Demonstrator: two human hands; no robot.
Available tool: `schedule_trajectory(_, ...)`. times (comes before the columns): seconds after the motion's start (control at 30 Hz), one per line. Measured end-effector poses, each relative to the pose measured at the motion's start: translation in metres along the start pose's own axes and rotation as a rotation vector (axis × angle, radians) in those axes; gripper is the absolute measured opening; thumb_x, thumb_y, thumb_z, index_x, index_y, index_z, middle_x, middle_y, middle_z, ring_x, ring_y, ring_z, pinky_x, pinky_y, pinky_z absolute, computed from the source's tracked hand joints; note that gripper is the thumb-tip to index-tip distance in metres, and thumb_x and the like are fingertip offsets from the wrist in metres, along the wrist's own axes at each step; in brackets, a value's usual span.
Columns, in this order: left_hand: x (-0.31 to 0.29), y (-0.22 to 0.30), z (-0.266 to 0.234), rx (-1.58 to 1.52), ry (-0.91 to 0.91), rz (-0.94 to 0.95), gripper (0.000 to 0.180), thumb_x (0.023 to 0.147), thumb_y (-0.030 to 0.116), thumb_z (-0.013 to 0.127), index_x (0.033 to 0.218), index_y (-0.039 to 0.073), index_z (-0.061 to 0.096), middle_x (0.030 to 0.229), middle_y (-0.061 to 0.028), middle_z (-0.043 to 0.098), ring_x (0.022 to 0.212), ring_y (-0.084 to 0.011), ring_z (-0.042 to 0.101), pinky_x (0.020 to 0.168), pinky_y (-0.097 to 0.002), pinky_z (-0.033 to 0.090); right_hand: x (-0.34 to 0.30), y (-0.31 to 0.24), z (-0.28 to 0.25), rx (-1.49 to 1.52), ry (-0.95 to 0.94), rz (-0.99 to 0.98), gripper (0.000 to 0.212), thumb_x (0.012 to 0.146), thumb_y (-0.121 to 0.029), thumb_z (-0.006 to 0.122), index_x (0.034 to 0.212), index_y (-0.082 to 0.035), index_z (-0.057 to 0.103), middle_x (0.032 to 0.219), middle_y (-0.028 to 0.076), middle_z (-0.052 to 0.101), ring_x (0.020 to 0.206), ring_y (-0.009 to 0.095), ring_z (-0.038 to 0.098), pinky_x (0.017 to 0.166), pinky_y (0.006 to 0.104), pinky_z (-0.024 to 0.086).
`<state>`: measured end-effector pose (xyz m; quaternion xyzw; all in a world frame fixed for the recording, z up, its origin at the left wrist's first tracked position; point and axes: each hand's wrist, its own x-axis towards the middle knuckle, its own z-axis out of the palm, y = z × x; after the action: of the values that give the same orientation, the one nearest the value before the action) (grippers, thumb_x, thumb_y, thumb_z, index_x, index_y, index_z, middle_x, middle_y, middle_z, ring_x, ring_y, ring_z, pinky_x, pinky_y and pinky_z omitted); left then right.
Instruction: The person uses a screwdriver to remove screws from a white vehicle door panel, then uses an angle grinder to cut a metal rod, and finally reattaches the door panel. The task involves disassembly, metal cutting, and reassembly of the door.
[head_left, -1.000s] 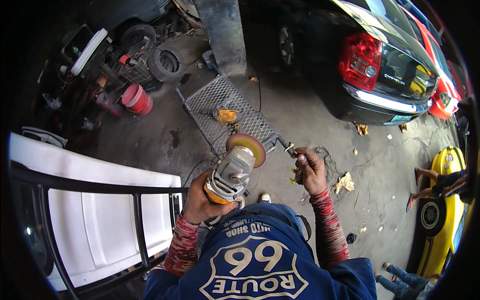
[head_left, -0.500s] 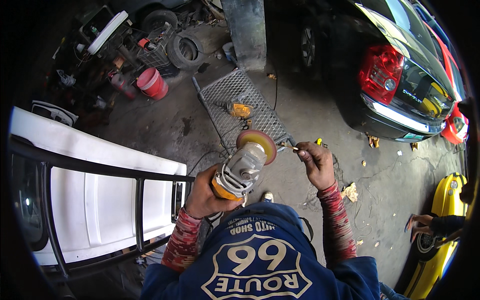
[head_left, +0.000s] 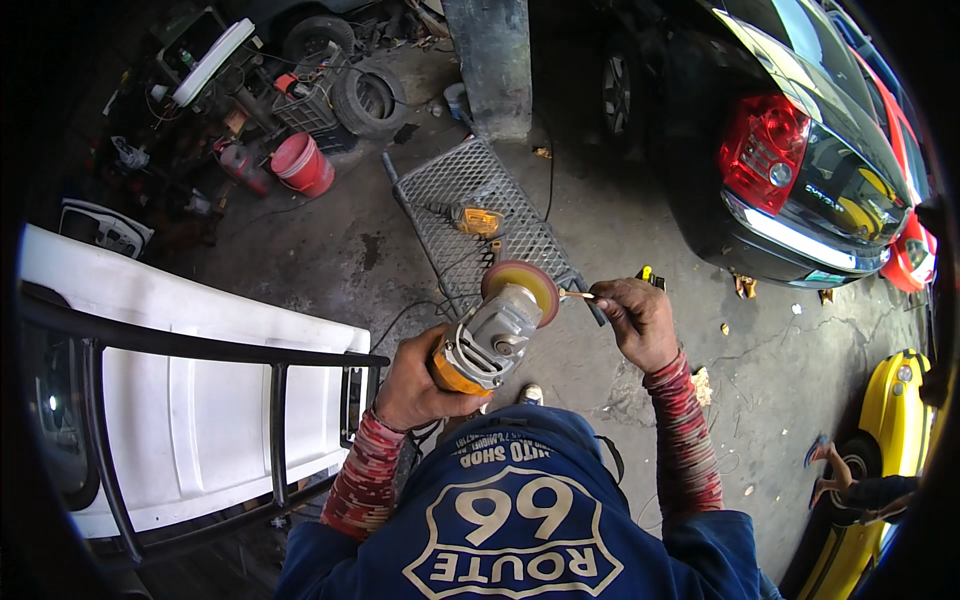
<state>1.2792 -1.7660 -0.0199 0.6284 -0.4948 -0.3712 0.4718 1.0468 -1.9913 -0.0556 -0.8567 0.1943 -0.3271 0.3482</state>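
Note:
My left hand (head_left: 418, 385) is closed round the body of an angle grinder (head_left: 490, 345), which has a grey metal head and a yellow-orange housing. Its round, reddish-tan disc (head_left: 530, 285) faces up and away from me. Whether the disc is spinning cannot be told. My right hand (head_left: 640, 318) pinches a small slim piece (head_left: 577, 295), light in colour, between thumb and fingertips. The piece points left, with its tip at the right edge of the disc. It is too small for its kind to be made out, and the fingers cover its other end.
Ahead stands a metal mesh rack (head_left: 480, 175) with a yellow power tool (head_left: 480, 220) and a cable on it. A white panel with a black tubular frame (head_left: 180, 345) is at left. A dark car (head_left: 830, 180) stands at right, a yellow car (head_left: 890, 420) and another person's feet (head_left: 825, 470) lower right.
The grinder has shifted slightly to the right. My right hand has turned a little, and the slim piece now reaches the disc's edge.

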Motion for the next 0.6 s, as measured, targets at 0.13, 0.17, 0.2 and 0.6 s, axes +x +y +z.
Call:
schedule_trajectory(0.13, 0.001, -0.003, -0.001, -0.062, -0.011, -0.017, 0.063, 0.068, 0.036, 0.088, 0.113, -0.001, 0.062, 0.100, -0.0101, 0.072, 0.090, -0.0195, 0.071, 0.084, -0.0336, 0.056, -0.003, 0.000, 0.005, 0.017, 0.000, 0.024, 0.010, 0.090, -0.008, 0.068, 0.096, -0.002, 0.072, 0.090, 0.014, 0.073, 0.083, 0.035, 0.068, 0.074, 0.0413, 0.053)
schedule_trajectory(0.17, 0.000, -0.004, -0.001, -0.032, -0.011, -0.010, 0.063, 0.069, 0.035, 0.088, 0.113, -0.001, 0.062, 0.101, -0.0100, 0.072, 0.090, -0.0196, 0.071, 0.084, -0.0336, 0.055, -0.004, 0.000, 0.006, 0.023, -0.002, 0.020, 0.010, 0.089, -0.007, 0.069, 0.096, -0.002, 0.072, 0.090, 0.014, 0.073, 0.083, 0.035, 0.068, 0.074, 0.0414, 0.053)
schedule_trajectory(0.2, 0.000, -0.005, -0.001, -0.018, -0.013, -0.012, 0.063, 0.069, 0.035, 0.088, 0.114, -0.001, 0.062, 0.101, -0.0100, 0.072, 0.090, -0.0196, 0.071, 0.084, -0.0336, 0.055, -0.004, 0.001, 0.006, 0.027, -0.009, 0.021, 0.010, 0.089, -0.007, 0.069, 0.097, -0.002, 0.073, 0.090, 0.014, 0.073, 0.083, 0.035, 0.068, 0.073, 0.0414, 0.053)
schedule_trajectory(0.6, -0.008, -0.014, -0.012, -0.040, -0.040, -0.060, 0.066, 0.069, 0.034, 0.089, 0.119, 0.000, 0.062, 0.104, -0.0094, 0.072, 0.095, -0.0181, 0.070, 0.087, -0.0329, 0.054, 0.000, 0.006, 0.008, -0.060, -0.010, -0.023, 0.011, 0.086, -0.007, 0.071, 0.096, -0.003, 0.073, 0.089, 0.012, 0.073, 0.081, 0.033, 0.066, 0.073, 0.0404, 0.050)
